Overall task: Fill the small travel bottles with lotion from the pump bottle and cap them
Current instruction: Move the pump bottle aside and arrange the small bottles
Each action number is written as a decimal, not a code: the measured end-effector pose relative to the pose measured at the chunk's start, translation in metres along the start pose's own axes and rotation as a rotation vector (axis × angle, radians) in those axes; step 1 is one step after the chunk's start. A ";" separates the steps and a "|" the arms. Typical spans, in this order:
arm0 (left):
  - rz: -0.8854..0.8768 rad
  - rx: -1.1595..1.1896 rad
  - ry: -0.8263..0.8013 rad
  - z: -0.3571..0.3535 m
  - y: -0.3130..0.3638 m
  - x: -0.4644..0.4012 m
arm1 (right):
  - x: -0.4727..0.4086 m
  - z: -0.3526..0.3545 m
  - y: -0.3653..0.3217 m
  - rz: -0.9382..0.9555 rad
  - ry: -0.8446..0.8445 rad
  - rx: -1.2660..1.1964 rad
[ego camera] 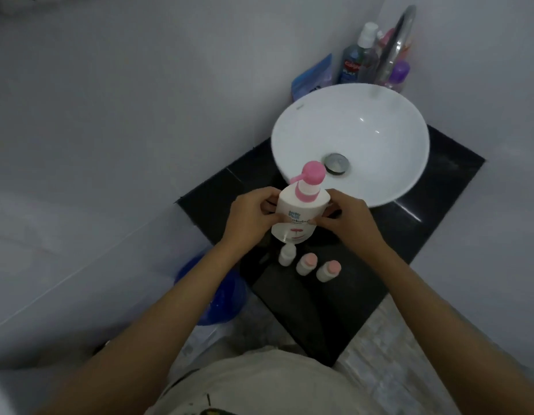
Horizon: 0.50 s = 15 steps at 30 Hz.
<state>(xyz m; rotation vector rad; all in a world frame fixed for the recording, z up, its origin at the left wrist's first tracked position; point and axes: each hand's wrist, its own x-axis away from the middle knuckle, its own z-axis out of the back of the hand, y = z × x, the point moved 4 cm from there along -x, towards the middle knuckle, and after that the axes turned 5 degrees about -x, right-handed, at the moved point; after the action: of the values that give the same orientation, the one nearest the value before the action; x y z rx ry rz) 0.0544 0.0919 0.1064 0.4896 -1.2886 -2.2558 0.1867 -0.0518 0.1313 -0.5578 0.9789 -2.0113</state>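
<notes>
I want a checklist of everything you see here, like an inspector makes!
Surface: black counter, dark and glossy, holding a white basin.
Job's things: pump bottle with a pink pump, held upright above the counter. Three small travel bottles stand in a row below it; two have pink caps, the leftmost shows none.
Clutter: toiletry bottles and a blue pouch behind the basin.
Hands: left hand and right hand both grip the pump bottle's sides.
Cables: nothing seen.
Surroundings: pale walls, chrome tap, blue bucket on the floor.
</notes>
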 end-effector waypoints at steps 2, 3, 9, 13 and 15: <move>0.016 -0.021 0.099 0.025 -0.003 0.002 | -0.024 -0.008 -0.018 0.038 -0.080 0.021; 0.033 -0.032 0.149 0.038 -0.005 0.002 | -0.038 -0.013 -0.027 0.057 -0.122 0.025; 0.182 -0.168 0.441 0.098 -0.027 -0.006 | -0.123 -0.060 -0.072 0.154 -0.324 -0.114; 0.245 -0.234 0.542 0.117 -0.047 -0.017 | -0.165 -0.093 -0.082 0.165 -0.429 -0.179; 0.268 -0.237 0.565 0.122 -0.055 -0.023 | -0.180 -0.104 -0.083 0.160 -0.437 -0.201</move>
<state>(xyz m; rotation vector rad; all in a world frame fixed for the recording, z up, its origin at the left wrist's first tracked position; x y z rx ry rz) -0.0052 0.2137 0.1196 0.7471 -0.7407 -1.8286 0.1808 0.1726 0.1285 -0.9503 0.9232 -1.5677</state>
